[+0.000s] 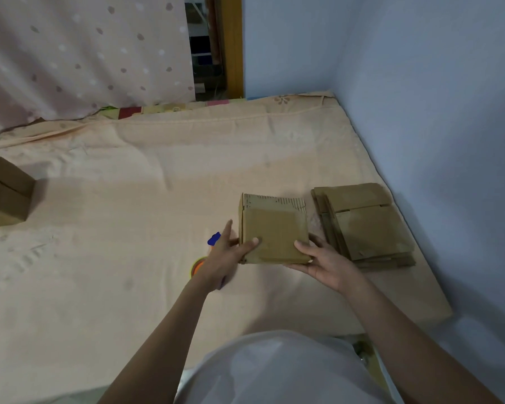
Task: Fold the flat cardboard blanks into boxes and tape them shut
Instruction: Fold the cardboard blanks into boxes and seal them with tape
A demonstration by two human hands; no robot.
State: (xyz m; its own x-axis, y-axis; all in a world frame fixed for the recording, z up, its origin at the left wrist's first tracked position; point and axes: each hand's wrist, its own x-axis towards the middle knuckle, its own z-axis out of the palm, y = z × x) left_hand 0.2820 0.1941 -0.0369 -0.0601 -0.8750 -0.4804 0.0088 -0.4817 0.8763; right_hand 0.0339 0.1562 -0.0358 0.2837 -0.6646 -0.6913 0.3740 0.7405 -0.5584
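**Squaring the blank before taping**

Both hands grip one cardboard blank (pixel 274 231) at centre frame: left hand (pixel 226 255) pinches its left edge, right hand (pixel 322 258) cups the near corner; push corners inward evenly, stacked blanks (pixel 365 225) waiting right

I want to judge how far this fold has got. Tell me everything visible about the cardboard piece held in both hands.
The cardboard piece is brown and corrugated, its fluted edge showing along the far side. It looks partly folded, roughly square from above, held just over the bed sheet. The left hand grips its near left corner; the right hand grips its near right corner.
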